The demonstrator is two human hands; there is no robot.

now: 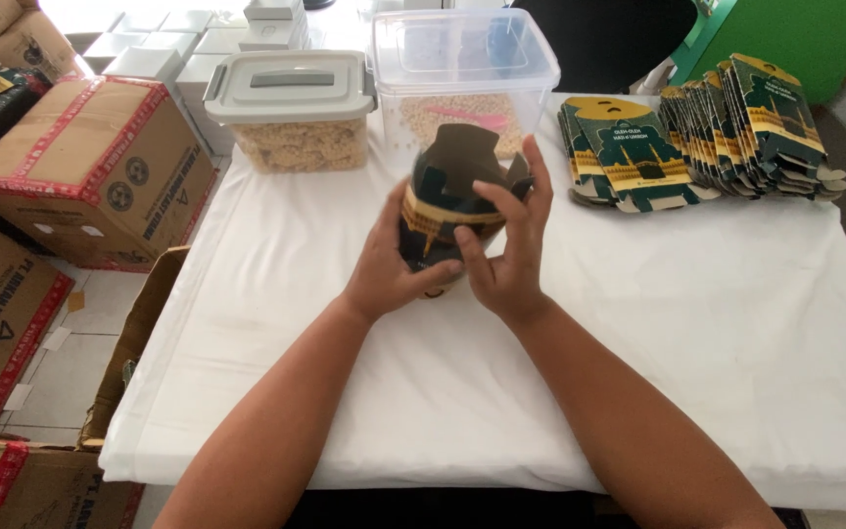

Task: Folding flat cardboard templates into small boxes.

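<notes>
Still, risk noted: white-clothed table (736,372) crowded, clear tub (462,83) just behind. Dark carton (447,196) held mid-air above table centre, clasped by left hand (389,269) and right hand (506,255); flaps loose, could crease or spring open.

two tubs (291,110) stand behind, flat cartons (697,147) right, on table (717,323).

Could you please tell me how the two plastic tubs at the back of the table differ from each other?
The left tub has a grey lid with a flat handle and grey side clips; the right tub has a clear lid. The left tub is lower, the right tub taller. The left tub looks filled nearly to its lid, while the right tub's pale contents cover only its lower part, with something pink on top. Both are see-through and stand side by side on the white tablecloth.
</notes>
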